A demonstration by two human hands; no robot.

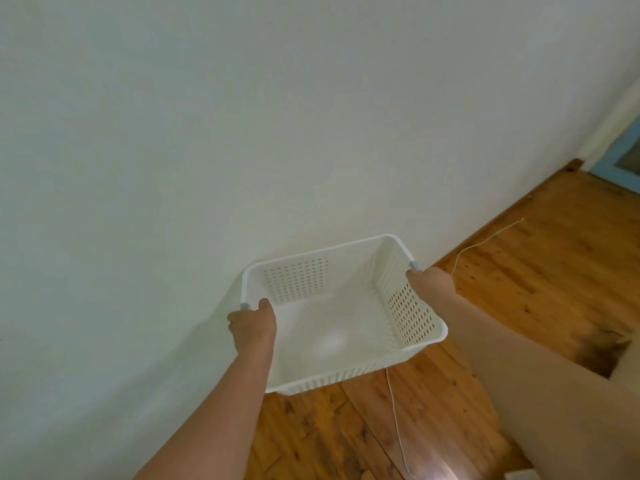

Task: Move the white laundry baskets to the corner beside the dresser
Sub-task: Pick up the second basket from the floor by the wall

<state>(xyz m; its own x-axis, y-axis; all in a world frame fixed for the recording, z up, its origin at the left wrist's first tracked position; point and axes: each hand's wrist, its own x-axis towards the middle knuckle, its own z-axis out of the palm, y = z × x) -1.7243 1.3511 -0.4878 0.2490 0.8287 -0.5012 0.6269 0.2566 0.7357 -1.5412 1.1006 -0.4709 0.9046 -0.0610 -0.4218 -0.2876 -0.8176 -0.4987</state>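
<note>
A white plastic laundry basket [408, 306] with perforated sides is held in the air close to a pale wall, above a wooden floor. It is empty and tilted slightly. My left hand [252, 325] grips the grey handle on its left rim. On the opposite rim, my right hand [431, 278] grips the other grey handle. No dresser and no second basket are in view.
The pale wall [242, 133] fills the left and top. Wooden floorboards [540, 271] run to the right, with a thin white cord [394, 403] trailing across them. A blue-framed door [620, 157] stands at the far right, and a dark stain [599, 348] marks the floor.
</note>
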